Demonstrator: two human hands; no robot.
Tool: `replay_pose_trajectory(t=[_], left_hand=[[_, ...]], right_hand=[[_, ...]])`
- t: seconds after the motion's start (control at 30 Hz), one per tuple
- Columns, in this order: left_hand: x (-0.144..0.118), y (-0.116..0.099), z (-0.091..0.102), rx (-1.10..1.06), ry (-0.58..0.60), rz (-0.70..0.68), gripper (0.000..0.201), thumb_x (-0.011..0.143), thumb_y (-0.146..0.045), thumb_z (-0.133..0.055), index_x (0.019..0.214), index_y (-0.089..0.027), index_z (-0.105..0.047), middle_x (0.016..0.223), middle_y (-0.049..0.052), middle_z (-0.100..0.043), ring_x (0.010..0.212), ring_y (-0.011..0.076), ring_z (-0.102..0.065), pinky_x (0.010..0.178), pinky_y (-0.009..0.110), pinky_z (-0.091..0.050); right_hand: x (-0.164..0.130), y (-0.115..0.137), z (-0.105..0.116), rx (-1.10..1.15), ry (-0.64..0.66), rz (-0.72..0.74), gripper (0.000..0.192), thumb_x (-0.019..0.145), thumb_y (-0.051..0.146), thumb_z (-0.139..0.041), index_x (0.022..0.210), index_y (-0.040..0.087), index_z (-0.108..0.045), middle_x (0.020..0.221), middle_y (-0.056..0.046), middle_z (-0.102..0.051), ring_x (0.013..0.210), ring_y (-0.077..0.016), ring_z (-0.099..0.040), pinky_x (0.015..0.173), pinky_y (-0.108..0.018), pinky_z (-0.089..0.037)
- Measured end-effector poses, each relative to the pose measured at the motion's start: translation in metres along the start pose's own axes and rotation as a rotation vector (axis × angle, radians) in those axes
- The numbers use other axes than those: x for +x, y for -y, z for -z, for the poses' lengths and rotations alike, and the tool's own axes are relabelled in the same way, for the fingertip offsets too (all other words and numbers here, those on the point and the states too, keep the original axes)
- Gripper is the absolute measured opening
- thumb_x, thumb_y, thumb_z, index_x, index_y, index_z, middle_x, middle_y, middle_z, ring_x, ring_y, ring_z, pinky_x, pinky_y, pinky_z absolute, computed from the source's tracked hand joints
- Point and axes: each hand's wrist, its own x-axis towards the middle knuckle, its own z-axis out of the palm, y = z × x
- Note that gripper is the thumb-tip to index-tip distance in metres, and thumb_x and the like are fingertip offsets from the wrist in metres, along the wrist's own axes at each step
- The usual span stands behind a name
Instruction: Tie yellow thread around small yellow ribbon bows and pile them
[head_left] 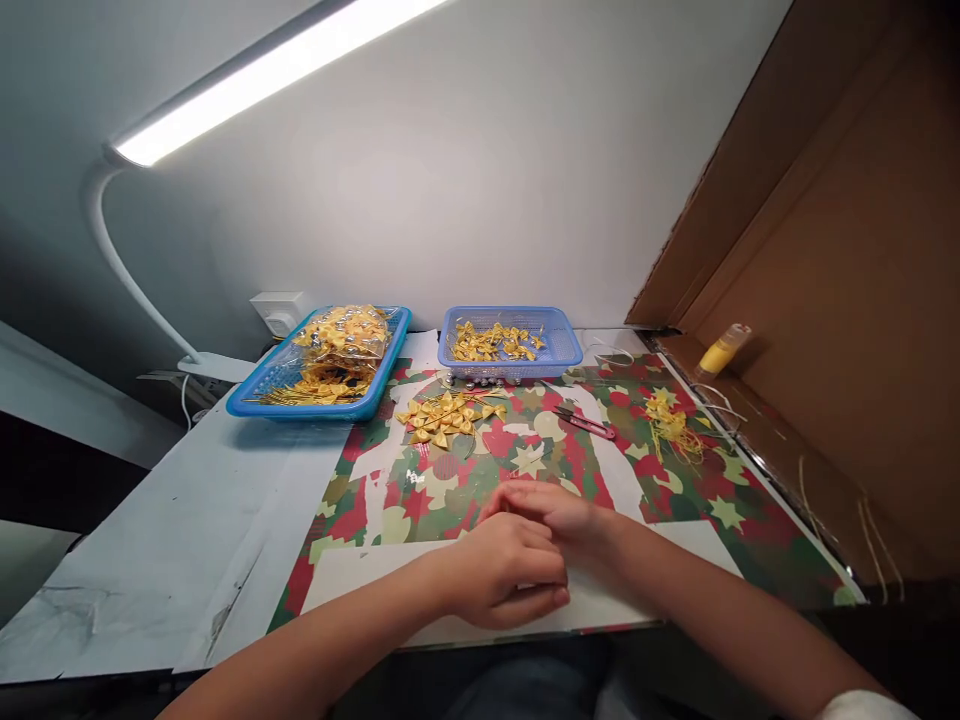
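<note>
My left hand [510, 570] is closed, its fingers curled inward over the near edge of the table. Just behind and against it, my right hand [555, 508] bends its fingers toward the left one. Whatever sits between the fingers is hidden from view. Beyond the hands lies a pile of gold ribbon bows [442, 418] with thin gold ties. To the right of that pile rests a pair of pink-handled thread snips [589, 424]. A few small silver bells [480, 382] lie in front of the light-blue basket [562, 350].
At the back left, a blue basket [240, 400] holds bows and a plastic bag. Yellow thread scraps [671, 425] lie at right, near a yellow bottle [724, 350] by the cardboard wall [840, 300]. A white lamp [112, 250] arches overhead. White paper [360, 580] lies under my forearms.
</note>
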Motion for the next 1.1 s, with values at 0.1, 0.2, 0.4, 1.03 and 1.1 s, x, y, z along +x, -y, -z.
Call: replay_pose_trajectory(t=[0.1,0.2,0.4,1.03,1.1], left_hand=[[0.000,0.004,-0.006,-0.012,0.056,0.078,0.030,0.093,-0.033,-0.036,0.066,-0.022,-0.043,0.055,0.002,-0.046,0.057,0.0164,-0.044,0.058,0.030,-0.034],[-0.002,0.007,-0.010,-0.034,0.083,0.106,0.029,0.092,-0.034,-0.037,0.066,-0.022,-0.040,0.054,0.001,-0.043,0.056,0.0158,-0.041,0.055,0.029,-0.033],[-0.002,0.006,-0.016,-0.108,0.160,0.091,0.025,0.088,-0.028,-0.045,0.065,-0.022,-0.039,0.054,0.000,-0.040,0.055,0.0149,-0.040,0.053,0.027,-0.034],[-0.007,0.022,0.024,0.270,-0.005,0.153,0.022,0.086,-0.028,-0.054,0.104,-0.020,-0.062,0.136,0.015,-0.051,0.132,0.0297,-0.040,0.109,0.048,-0.032],[-0.013,0.035,0.045,0.541,-0.158,0.339,0.020,0.085,-0.024,-0.053,0.102,-0.022,-0.062,0.128,0.012,-0.058,0.126,0.0296,-0.045,0.106,0.050,-0.031]], right_hand=[[-0.002,0.010,0.003,0.087,-0.039,0.094,0.026,0.078,0.038,-0.069,0.071,0.018,-0.053,0.072,0.000,-0.058,0.069,-0.0127,-0.055,0.073,-0.029,-0.046],[-0.006,0.027,0.013,0.077,-0.077,0.084,0.027,0.082,0.040,-0.064,0.075,0.020,-0.050,0.058,0.007,-0.039,0.051,-0.0088,-0.040,0.067,-0.030,-0.045],[-0.011,0.054,0.044,-0.009,-0.351,0.338,0.025,0.085,0.044,-0.060,0.078,0.022,-0.048,0.054,0.009,-0.018,0.046,-0.0090,-0.018,0.051,-0.026,-0.033],[-0.023,0.075,0.062,-0.180,-0.725,0.813,0.013,0.082,0.034,-0.058,0.090,0.024,-0.057,0.059,0.007,-0.025,0.049,-0.0105,-0.026,0.054,-0.027,-0.038],[-0.023,0.074,0.056,-0.227,-0.715,0.824,0.013,0.082,0.033,-0.055,0.091,0.025,-0.053,0.059,0.007,-0.028,0.050,-0.0114,-0.030,0.057,-0.028,-0.041]])
